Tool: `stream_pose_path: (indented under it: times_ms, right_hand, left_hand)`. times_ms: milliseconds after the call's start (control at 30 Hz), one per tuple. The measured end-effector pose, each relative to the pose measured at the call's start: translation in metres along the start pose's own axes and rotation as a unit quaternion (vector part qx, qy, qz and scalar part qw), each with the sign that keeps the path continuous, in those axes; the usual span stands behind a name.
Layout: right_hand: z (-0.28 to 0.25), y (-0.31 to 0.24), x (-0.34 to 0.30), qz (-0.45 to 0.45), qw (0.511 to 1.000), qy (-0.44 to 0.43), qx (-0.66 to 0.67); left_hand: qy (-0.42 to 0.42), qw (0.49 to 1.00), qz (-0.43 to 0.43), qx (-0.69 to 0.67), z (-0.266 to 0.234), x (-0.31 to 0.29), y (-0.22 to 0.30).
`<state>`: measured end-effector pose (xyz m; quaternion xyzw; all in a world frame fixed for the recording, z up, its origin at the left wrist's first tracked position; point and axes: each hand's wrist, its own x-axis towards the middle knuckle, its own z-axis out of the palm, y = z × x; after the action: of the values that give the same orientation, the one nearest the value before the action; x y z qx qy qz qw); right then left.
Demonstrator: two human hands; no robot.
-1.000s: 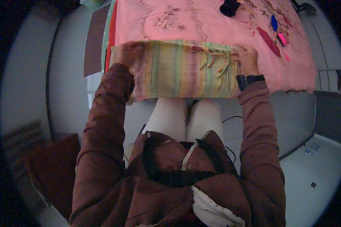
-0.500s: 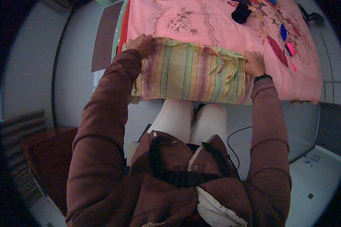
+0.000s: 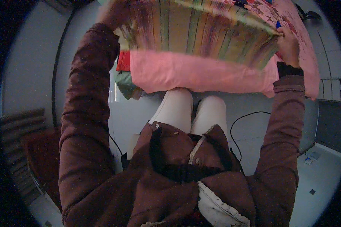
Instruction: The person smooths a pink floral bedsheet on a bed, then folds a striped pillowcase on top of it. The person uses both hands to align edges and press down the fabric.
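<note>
A striped fringed cloth [image 3: 193, 28] in yellow, green and reddish purple is stretched between my two hands, raised over the pink bedspread [image 3: 178, 70]. It is blurred by motion, and its far edge runs out of the top of the picture. My left hand [image 3: 117, 15], smeared and partly cut off, grips the left end of the cloth. At the other end my right hand [image 3: 290, 45] pinches a corner, its fingers closed. Most of the bedspread's middle, and the small things lying there, are hidden behind the cloth.
Red cloth [image 3: 124, 61] and green cloth [image 3: 125, 84] hang at the bed's left corner. A black cable [image 3: 235, 130] lies on the floor beside my knees. To the lower left stands a dark red piece of furniture [image 3: 45, 155].
Both hands have lifted the striped cloth off the near edge of the bed and moved up and apart, uncovering the bedspread's front edge. My right hand has shifted to the right.
</note>
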<state>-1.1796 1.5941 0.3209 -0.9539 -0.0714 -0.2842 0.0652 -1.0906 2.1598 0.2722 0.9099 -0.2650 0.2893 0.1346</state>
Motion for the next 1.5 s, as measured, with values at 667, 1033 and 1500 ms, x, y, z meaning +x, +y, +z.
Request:
stream_pose_path:
  times_ms: [667, 1033, 1500]
  right_hand:
    - [0.097, 0.016, -0.270, 0.126, 0.980, -0.140, -0.060]
    - [0.152, -0.149, -0.163, -0.121, 0.980, 0.005, 0.157]
    - [0.175, -0.102, -0.192, 0.043, 0.986, -0.113, -0.115]
  left_hand:
    - [-0.223, 0.967, -0.122, 0.020, 0.035, -0.216, 0.100]
    - [-0.061, 0.978, -0.154, -0.131, 0.112, -0.128, 0.178]
    - [-0.169, 0.935, -0.282, 0.136, 0.120, -0.183, 0.134]
